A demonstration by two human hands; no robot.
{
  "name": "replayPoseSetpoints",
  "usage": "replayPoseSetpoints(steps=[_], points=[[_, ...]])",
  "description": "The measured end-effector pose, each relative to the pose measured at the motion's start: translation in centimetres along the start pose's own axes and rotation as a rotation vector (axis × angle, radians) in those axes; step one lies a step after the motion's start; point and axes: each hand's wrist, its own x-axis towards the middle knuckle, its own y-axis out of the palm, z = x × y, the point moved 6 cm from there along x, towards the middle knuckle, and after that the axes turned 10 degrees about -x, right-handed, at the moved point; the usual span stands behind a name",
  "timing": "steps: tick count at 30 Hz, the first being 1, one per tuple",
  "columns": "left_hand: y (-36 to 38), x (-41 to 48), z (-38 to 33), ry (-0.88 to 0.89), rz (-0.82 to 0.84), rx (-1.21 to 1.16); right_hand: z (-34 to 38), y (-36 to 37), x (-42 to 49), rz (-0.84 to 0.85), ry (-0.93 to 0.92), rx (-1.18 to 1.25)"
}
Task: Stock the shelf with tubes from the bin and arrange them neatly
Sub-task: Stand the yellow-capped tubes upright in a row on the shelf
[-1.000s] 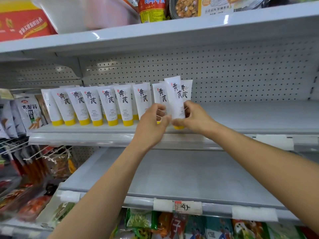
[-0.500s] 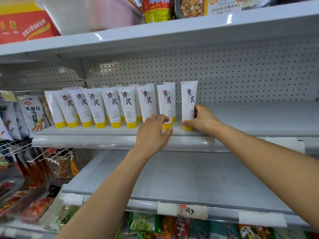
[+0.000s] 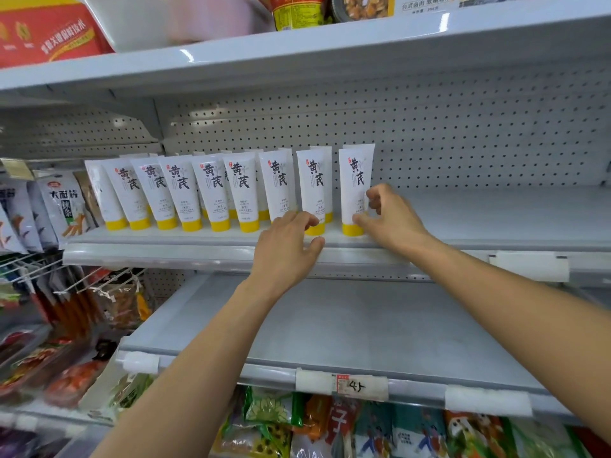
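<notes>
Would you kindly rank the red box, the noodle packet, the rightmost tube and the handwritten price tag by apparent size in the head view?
1. red box, though cropped by the frame.
2. noodle packet and rightmost tube: too alike to rank.
3. handwritten price tag, smallest despite being nearer.

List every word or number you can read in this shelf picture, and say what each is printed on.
"黄芪": each white tube; the smaller print beneath is unreadable.
"大面筋": snack bag, at left.
"台式卤肉 软嫩香浓": ready-meal pack, at top.
"4" plus a stroke, handwritten: price tag, bottom centre.
Too blurred to read: slanted yellow characters on the red carton.
</notes>
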Motion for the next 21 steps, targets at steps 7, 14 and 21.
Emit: replayPoseSetpoints(steps=[7,14,21], points=[[-0.9,-5.5,-0.9,-0.045,-0.085,-0.07,2.2,-0.9,-6.7,-0.056,-0.303,-0.161],[-1.3,-13.0,2.5,-0.166,-0.013,-0.059,5.4,4.1,-13.0,0.123,-0.477,-0.151],[-5.9,-20.1,13.5,-0.425,-0.013,-0.077,12.1,14.4,-17.6,0.336,-0.602,-0.095]])
